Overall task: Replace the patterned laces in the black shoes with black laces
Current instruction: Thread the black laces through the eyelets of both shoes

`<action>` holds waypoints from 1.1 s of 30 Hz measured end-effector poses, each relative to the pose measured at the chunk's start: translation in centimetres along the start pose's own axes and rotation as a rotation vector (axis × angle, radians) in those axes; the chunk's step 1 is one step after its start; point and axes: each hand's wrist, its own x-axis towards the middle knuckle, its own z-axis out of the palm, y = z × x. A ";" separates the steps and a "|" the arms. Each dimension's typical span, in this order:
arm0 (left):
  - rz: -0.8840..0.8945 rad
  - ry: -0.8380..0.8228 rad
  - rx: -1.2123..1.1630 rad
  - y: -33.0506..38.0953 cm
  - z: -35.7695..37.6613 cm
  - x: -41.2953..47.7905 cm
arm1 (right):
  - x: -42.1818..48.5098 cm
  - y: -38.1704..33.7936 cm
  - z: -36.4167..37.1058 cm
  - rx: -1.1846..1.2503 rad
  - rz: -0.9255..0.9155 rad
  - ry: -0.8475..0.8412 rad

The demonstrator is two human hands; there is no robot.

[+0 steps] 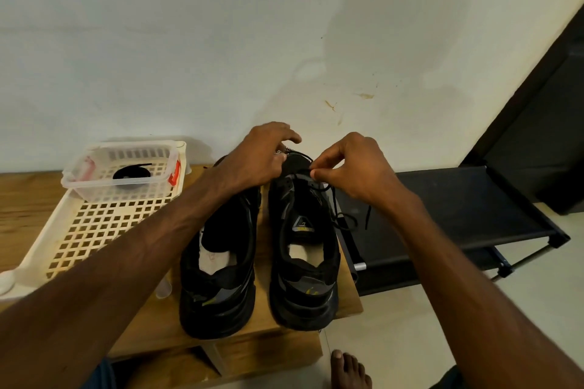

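Since everything sits on one wooden table (28,199) pushed against a stained white wall (284,41), I'm using the laced shoe (303,297) as reference. It stands at the table's right end.

Floor (395,325) is pale. A bare foot (347,369) is on it, on the near side of the shoe. A low black rack (458,199) stands just right of the shoe.

Shoe's long axis runs from the near table edge to the wall, heel toward the person, toe at the wall. Other shoe (221,303) is just left of it, parallel, same heading, no lace visible in it.

Cream perforated basket (94,230) is further left. A clear box (79,180) with red clips sits in the basket's far end and holds a black coil (131,175), apparently rolled lace.

Left hand (259,161) is curled over the shoe's toe end, gripping it. Something patterned shows at its fingertips, too small to identify.

Right hand (350,167) pinches the black lace (366,217) between thumb and forefinger above the front eyelets. The lace is threaded partway, with its slack trailing off the shoe's right side.
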 end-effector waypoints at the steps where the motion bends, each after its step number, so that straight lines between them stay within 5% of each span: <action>1: -0.019 0.030 0.017 0.0 -0.1 -0.1 | 0.1 0.1 0.0 0.007 0.026 0.067; 5: -0.149 0.052 0.058 -0.1 -0.5 -0.6 | 0.6 0.4 -1.1 0.079 0.072 0.304; 11: -0.319 -0.081 -0.025 1.1 0.3 -1.9 | 0.6 -0.2 1.7 -0.037 0.067 -0.011; 18: -0.439 -0.214 -0.036 2.9 -0.5 -2.1 | 1.3 0.0 3.0 -0.078 0.119 -0.008; 33: -0.512 -0.111 -0.113 4.4 -0.1 -3.7 | 2.3 -1.8 3.9 -0.266 0.103 -0.054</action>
